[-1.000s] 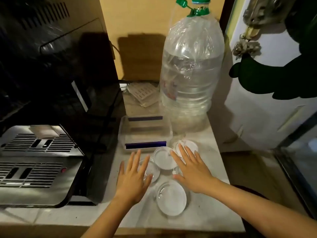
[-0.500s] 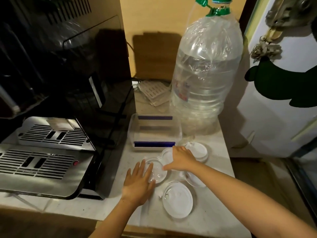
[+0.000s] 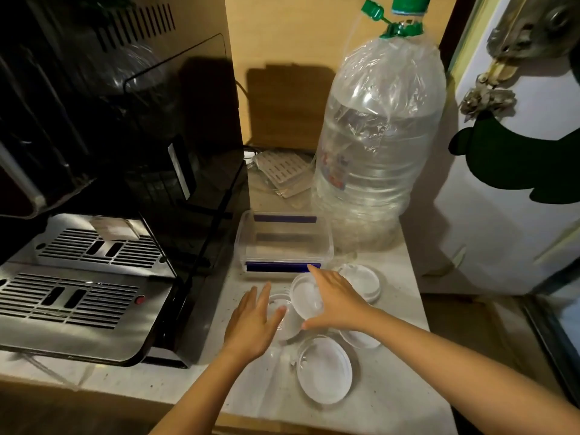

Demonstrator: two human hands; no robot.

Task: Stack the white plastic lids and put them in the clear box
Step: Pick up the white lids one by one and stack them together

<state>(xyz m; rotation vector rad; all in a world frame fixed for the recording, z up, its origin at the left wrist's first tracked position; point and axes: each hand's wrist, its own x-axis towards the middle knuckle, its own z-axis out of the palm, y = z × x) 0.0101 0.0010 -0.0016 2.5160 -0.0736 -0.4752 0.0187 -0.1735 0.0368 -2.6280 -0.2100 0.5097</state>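
Several round white plastic lids lie on the pale counter in front of an open clear box (image 3: pixel 284 243) with blue clips. My right hand (image 3: pixel 337 301) grips one lid (image 3: pixel 303 295) by its rim and tilts it up off the counter. My left hand (image 3: pixel 252 321) lies flat with fingers spread, partly covering another lid (image 3: pixel 279 304). A large lid (image 3: pixel 323 368) sits nearest me, one (image 3: pixel 362 277) lies to the right of the box, and one (image 3: pixel 359 337) is partly hidden under my right forearm.
A big clear water bottle (image 3: pixel 376 146) with a green cap stands behind the box at the right. A black and steel appliance (image 3: pixel 94 246) fills the left side. A white slotted piece (image 3: pixel 281 167) lies at the back. The counter ends at the right next to a white door (image 3: pixel 508 199).
My right hand has moved left from the right-hand lid, closed on the middle lid and tipped it up. My left hand has slid forward over the left lid. The camera has shifted left.
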